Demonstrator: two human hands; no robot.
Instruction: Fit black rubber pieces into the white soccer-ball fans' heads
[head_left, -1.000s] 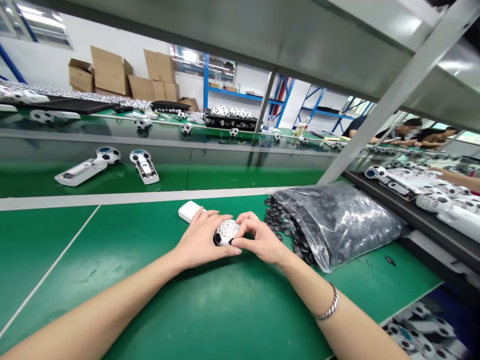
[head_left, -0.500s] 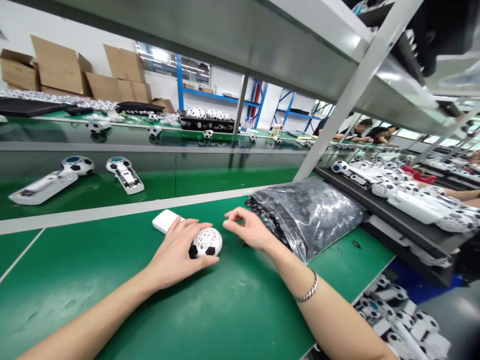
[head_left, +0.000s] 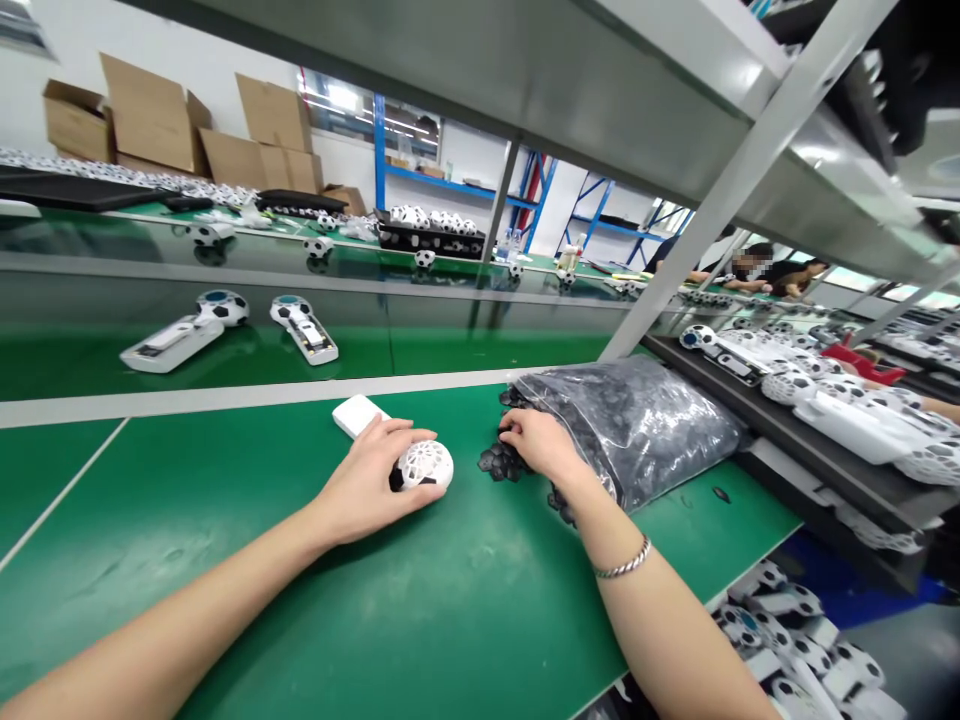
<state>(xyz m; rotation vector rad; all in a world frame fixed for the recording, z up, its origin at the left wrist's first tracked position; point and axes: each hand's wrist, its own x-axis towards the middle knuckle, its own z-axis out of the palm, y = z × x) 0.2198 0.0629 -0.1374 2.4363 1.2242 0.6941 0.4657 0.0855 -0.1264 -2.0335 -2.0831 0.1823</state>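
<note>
My left hand [head_left: 375, 475] is wrapped around the round soccer-ball-patterned head of a white plastic housing [head_left: 427, 466]; an open lattice shows on top of the head. The flat handle of this housing [head_left: 358, 412] sticks out behind my fingers over the green work surface. At the mouth of a clear plastic bag [head_left: 645, 415], my right hand [head_left: 541, 440] has its fingers pinched together among small black plastic pieces [head_left: 501, 460]. Whether a piece is between those fingertips is hidden. More such pieces fill the bag and spill from its left side.
Two housings with opened handles [head_left: 184, 335] lie on the green conveyor behind a pale rail [head_left: 247, 395]. A black tray [head_left: 840, 430] of white parts stands at right, beside a slanted metal post [head_left: 675, 240]. Finished-looking housings [head_left: 810, 640] are heaped below the table edge. People sit far back.
My right hand has moved right, from beside the ball head to the black pieces at the bag's mouth. My left hand keeps hold of the housing. The camera view has shifted slightly.
</note>
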